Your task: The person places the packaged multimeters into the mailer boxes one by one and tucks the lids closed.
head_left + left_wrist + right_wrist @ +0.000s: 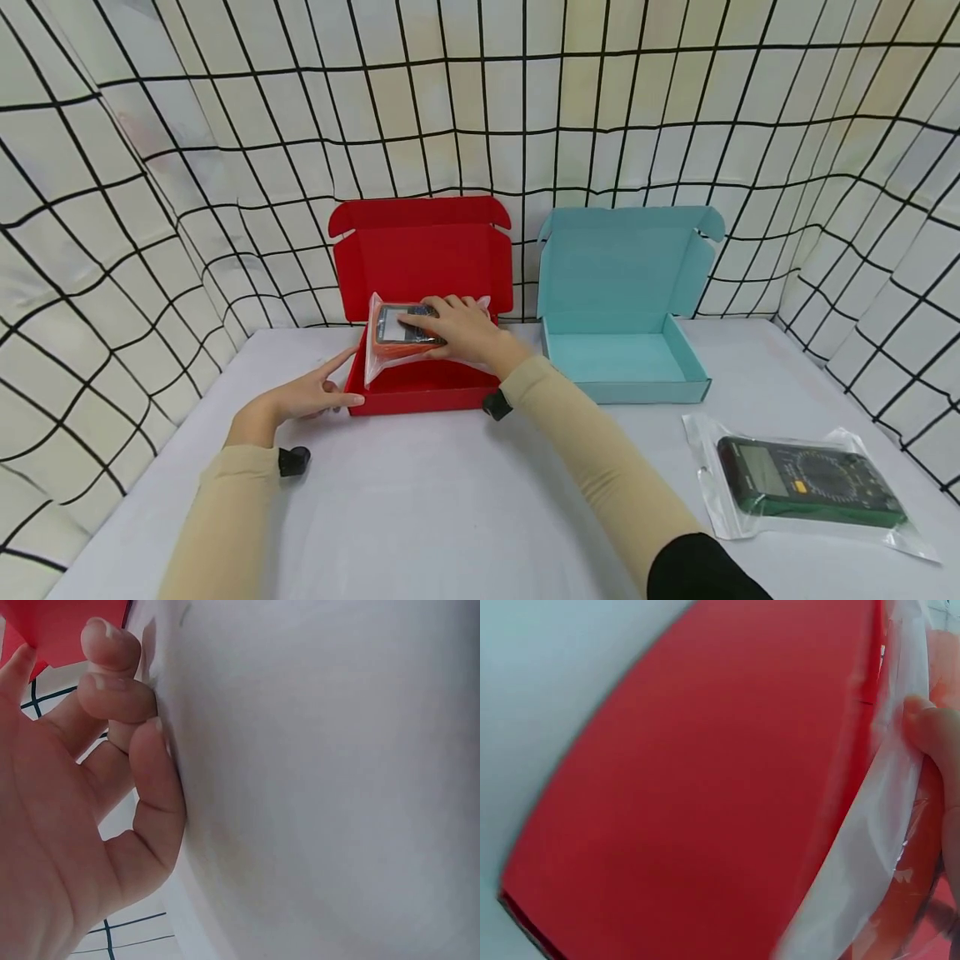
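Note:
My right hand (468, 333) grips an orange multimeter (397, 329) in a clear plastic bag, fingers over its top and thumb along the near side. The bagged multimeter is tilted within the open red box (427, 402), overlapping its inside in the head view. In the right wrist view, the thumb presses the bag (870, 825) above the red front wall. My left hand (303, 396) is at the red box's left front corner. Its straight index finger and thumb touch the box, while the other fingers curl beside it near the white table, as the left wrist view shows.
An open light-blue box (626, 392) stands right of the red one, its lid raised. A green and black multimeter (813, 483) in a clear bag lies on the white table (420, 508) at the right. Black netting (525, 129) over pale cloth surrounds the back and sides.

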A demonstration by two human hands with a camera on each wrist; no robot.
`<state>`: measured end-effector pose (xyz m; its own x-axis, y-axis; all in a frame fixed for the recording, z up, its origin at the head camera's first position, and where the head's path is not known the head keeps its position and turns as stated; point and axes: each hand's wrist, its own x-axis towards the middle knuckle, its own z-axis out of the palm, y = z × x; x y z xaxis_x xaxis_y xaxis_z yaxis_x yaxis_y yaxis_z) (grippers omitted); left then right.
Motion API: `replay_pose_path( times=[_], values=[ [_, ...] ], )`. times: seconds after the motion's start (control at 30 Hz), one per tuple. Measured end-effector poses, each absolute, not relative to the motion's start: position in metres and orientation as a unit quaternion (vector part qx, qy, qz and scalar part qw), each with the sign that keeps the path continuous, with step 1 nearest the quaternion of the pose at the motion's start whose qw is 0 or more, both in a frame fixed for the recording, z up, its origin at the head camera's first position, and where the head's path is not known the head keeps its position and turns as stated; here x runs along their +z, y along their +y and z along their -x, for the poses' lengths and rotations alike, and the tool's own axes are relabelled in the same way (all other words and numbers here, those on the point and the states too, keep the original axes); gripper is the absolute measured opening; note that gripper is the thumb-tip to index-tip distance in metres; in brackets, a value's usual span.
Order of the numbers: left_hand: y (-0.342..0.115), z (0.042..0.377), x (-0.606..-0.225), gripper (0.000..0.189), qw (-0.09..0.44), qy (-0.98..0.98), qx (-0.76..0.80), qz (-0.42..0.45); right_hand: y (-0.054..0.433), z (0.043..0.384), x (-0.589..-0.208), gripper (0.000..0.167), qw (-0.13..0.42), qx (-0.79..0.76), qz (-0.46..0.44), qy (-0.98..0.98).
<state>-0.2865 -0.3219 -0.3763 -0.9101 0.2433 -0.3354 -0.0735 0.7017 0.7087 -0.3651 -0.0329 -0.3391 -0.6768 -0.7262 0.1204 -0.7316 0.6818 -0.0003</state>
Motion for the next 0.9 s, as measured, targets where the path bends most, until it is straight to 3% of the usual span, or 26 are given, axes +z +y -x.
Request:
replay_pose_path(
  times=[0.27,0.9],
  values=[
    [-0.319,0.284,-0.375,0.107,0.209,0.897,0.388,-0.047,-0.032,0.361,-0.353,0.089,0.062,0.022,-0.409,-0.910],
    [-0.321,0.286,-0.377,0.109,0.204,0.901,0.379,-0.048,-0.031,0.361,-0.375,0.090,0.011,0.026,-0.395,-0.918]
  ],
)
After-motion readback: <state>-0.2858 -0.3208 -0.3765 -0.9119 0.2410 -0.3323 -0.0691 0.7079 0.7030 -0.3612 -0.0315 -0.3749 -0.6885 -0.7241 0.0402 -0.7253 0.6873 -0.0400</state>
